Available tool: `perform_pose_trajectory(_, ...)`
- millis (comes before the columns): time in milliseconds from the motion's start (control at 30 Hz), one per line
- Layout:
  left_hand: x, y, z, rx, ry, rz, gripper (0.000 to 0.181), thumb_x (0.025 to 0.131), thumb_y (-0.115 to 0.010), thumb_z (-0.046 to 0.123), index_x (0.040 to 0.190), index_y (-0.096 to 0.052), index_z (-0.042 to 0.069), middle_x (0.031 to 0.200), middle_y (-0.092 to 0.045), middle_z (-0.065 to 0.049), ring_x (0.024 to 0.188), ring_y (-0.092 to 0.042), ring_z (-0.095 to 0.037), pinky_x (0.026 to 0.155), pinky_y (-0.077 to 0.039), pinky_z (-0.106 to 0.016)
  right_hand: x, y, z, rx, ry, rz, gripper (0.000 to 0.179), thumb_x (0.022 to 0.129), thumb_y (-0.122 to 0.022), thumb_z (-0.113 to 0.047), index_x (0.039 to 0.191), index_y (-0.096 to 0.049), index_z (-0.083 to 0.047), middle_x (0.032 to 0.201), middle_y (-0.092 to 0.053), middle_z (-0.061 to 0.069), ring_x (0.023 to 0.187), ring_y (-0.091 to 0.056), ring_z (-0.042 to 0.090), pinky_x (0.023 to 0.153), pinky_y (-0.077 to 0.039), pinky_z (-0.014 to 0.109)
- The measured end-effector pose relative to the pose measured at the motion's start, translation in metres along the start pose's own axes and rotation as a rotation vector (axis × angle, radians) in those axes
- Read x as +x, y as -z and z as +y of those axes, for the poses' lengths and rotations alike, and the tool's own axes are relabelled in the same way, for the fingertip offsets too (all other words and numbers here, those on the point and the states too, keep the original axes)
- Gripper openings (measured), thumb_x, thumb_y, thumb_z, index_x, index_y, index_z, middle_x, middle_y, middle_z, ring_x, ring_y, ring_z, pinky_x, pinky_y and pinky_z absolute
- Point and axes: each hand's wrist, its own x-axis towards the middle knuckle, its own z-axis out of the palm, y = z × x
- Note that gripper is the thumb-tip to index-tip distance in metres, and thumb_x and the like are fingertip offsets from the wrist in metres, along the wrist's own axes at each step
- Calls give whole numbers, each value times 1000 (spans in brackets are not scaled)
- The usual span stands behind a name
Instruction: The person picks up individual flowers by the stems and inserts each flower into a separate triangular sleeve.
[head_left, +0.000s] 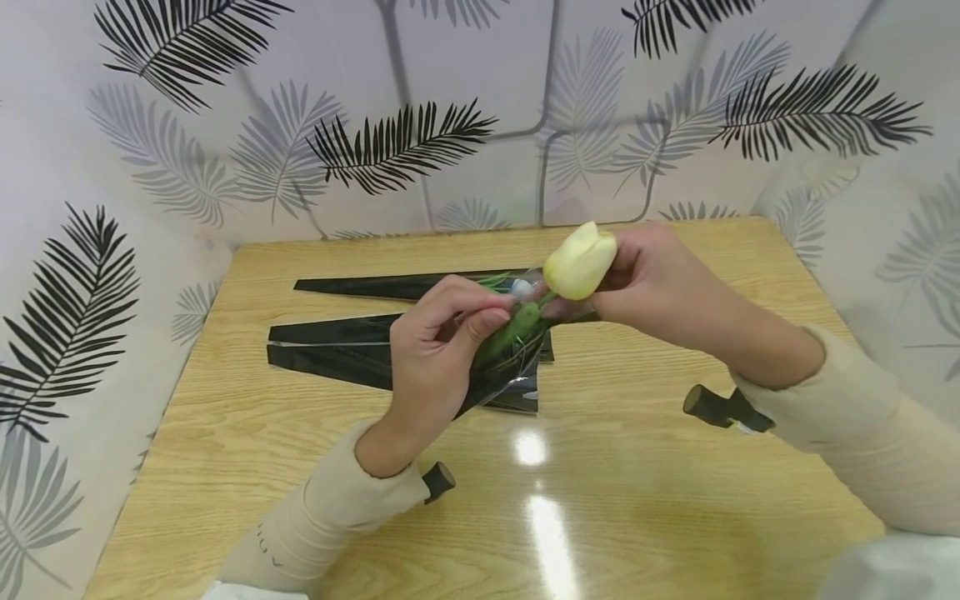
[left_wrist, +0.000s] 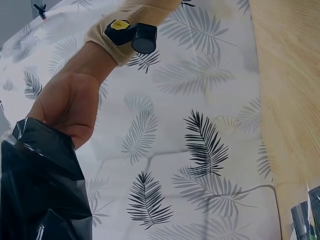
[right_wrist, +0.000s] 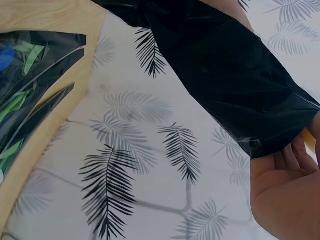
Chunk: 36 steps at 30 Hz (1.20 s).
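Observation:
A pale yellow tulip [head_left: 580, 262] with a green stem stands out at the open top of a flower sleeve [right_wrist: 230, 85], black at the back and clear at the front. Thumb and fingers of my left hand [head_left: 438, 350] pinch one side of the sleeve's top edge. My right hand [head_left: 667, 292] grips the opposite side, close beside the bloom; its fingertips are partly hidden behind the tulip. In the left wrist view the black back of the sleeve hangs below my left hand [left_wrist: 72, 107]. The right wrist view shows my right hand [right_wrist: 290, 195] at the sleeve's corner.
Several other black sleeves [head_left: 330, 358] lie on the wooden table [head_left: 637, 467] behind my left hand, their narrow ends pointing left. Green leaves and a blue bloom [right_wrist: 6, 56] show inside one. Leaf-patterned sheeting [head_left: 480, 100] stands around the table. Both wrists wear small black cameras.

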Motion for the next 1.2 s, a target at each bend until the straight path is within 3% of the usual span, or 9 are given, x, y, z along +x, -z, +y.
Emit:
perform_pose_trajectory(133, -2, 2, -7, -17, -3, 15, 27, 83, -64, 13, 89, -63, -14, 86, -59, -15, 80, -58, -20, 71, -51, -27, 1, -2, -1, 46, -5, 17, 24, 77, -72, 5, 100, -65, 8, 96, -69, 9, 86, -67, 20, 72, -55, 32)
perform_pose_trajectory(267, -3, 3, -7, -29, -10, 25, 29, 84, -64, 14, 89, -63, -15, 86, -59, -16, 79, -59, -23, 69, -50, -27, -2, -2, -6, -41, -30, 95, 21, 78, -73, 1, 98, -68, 5, 91, -70, 5, 80, -67, 16, 67, -55, 28)
perform_pose_trajectory(433, -3, 3, -7, -42, -30, 26, 29, 84, -64, 14, 88, -63, -14, 85, -59, -15, 78, -59, -22, 67, -49, -26, -2, -2, -11, -118, -47, 113, 19, 78, -74, -2, 96, -70, 1, 88, -71, 3, 76, -68, 14, 63, -54, 25)
perform_pose_trajectory(700, -1, -2, -1, -30, -35, 3, 30, 83, -64, 14, 85, -61, -16, 82, -59, -15, 77, -58, -19, 68, -50, -26, -3, -4, -6, -107, -63, 52, 21, 76, -73, 5, 97, -68, 6, 86, -69, 6, 74, -65, 10, 61, -54, 23)
perform_pose_trajectory(933, 2, -5, 8, -16, -12, 1, 31, 85, -63, 14, 87, -60, -17, 83, -59, -17, 80, -58, -22, 70, -50, -25, -1, -6, -5, -161, -111, 54, 20, 77, -76, -6, 95, -70, 1, 86, -68, 6, 64, -58, 8, 52, -48, 21)
perform_pose_trajectory(1200, 3, -2, 10, 15, -20, 12, 32, 85, -63, 14, 87, -61, -17, 83, -58, -19, 78, -58, -20, 66, -48, -24, -2, 2, -16, -132, -204, -64, 27, 79, -75, -10, 102, -67, 0, 93, -70, 7, 84, -66, 15, 70, -55, 28)
